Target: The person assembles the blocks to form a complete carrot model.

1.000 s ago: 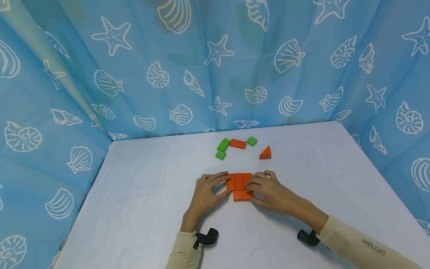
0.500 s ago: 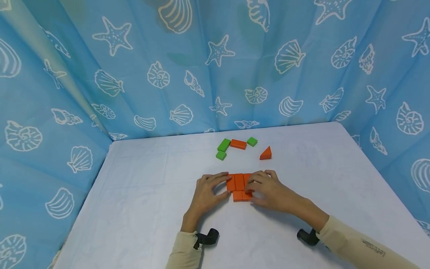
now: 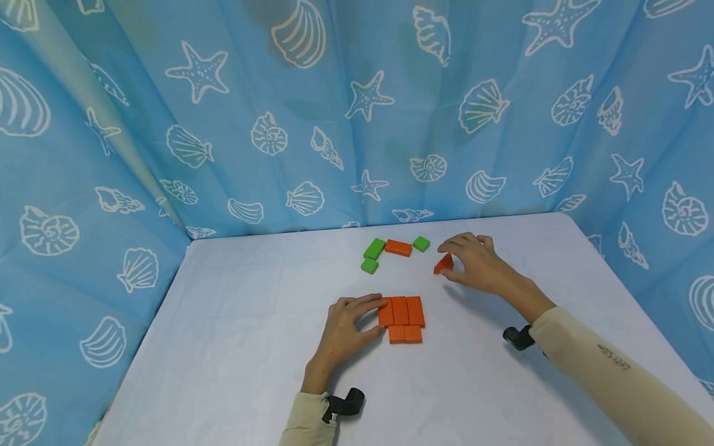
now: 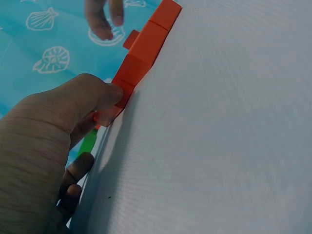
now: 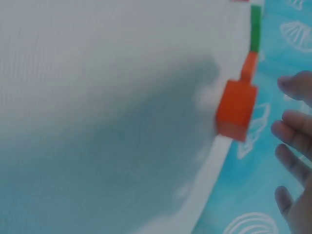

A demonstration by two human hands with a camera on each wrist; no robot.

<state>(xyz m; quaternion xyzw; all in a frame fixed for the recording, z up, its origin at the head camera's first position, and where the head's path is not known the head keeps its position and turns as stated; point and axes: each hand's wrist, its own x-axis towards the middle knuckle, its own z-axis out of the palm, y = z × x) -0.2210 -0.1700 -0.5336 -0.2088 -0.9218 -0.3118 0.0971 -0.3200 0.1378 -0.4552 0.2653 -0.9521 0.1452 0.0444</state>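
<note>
In the head view my left hand (image 3: 344, 330) pinches the end block of a flat orange block arrangement (image 3: 399, 311), forefinger at its far end and thumb at its near end. In the left wrist view that thumb lies against an orange block (image 4: 126, 91). Three upright rectangles form the far row, with two smaller blocks touching along their near side. My right hand (image 3: 474, 263) reaches around an orange triangular block (image 3: 444, 264), partly hidden by it. In the right wrist view the fingers are spread and apart from the triangular block (image 5: 236, 109).
Behind the arrangement lie a green rectangular block (image 3: 374, 249), a small green block (image 3: 369, 266), an orange rectangular block (image 3: 398, 248) and another small green block (image 3: 421, 244). White cloth covers the table (image 3: 234, 334). A blue shell-patterned curtain (image 3: 334, 124) hangs along the back and sides.
My right hand has left the right side of the orange arrangement and moved back and right to the triangular block. My left hand keeps its place. The view has tilted slightly up.
</note>
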